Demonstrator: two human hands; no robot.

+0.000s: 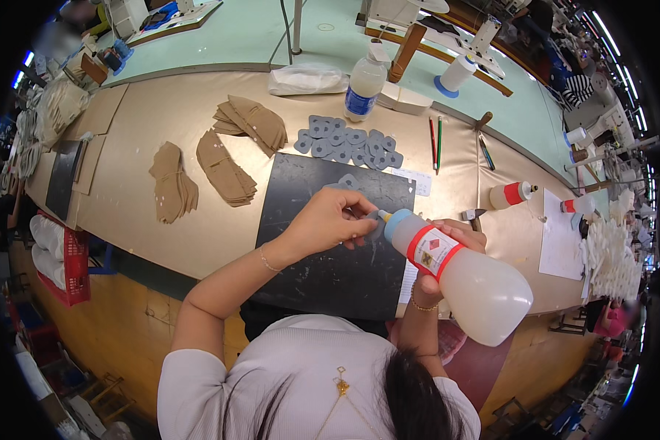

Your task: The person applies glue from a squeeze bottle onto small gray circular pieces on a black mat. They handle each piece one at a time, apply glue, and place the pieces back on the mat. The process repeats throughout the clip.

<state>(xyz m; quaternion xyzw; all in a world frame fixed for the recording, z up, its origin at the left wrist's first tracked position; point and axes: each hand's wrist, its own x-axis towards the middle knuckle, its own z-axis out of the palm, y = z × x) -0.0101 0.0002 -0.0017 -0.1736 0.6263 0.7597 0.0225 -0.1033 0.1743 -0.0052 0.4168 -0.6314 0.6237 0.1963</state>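
My right hand (462, 235) is wrapped round a large translucent squeeze bottle (484, 297) with a red-edged label and a light blue cap. The bottle lies tilted, its yellow nozzle pointing left. Between the fingertips of my left hand (330, 220) is a small grey cut piece (375, 229), mostly hidden by the fingers. The nozzle tip meets or nearly meets this piece; which one I cannot tell. Below both hands lies a scuffed black board (330, 279). Another grey piece (348, 180) rests near its far edge. Beyond the board spreads a cluster of grey pieces with darker round spots (345, 139).
Tied stacks of brown shaped pieces (227, 170) lie left of the board. A clear bottle with a blue label (364, 89) stands at the back. Pencils (436, 145) and a smaller red-banded bottle (511, 194) lie to the right. A red basket (75, 268) stands lower left.
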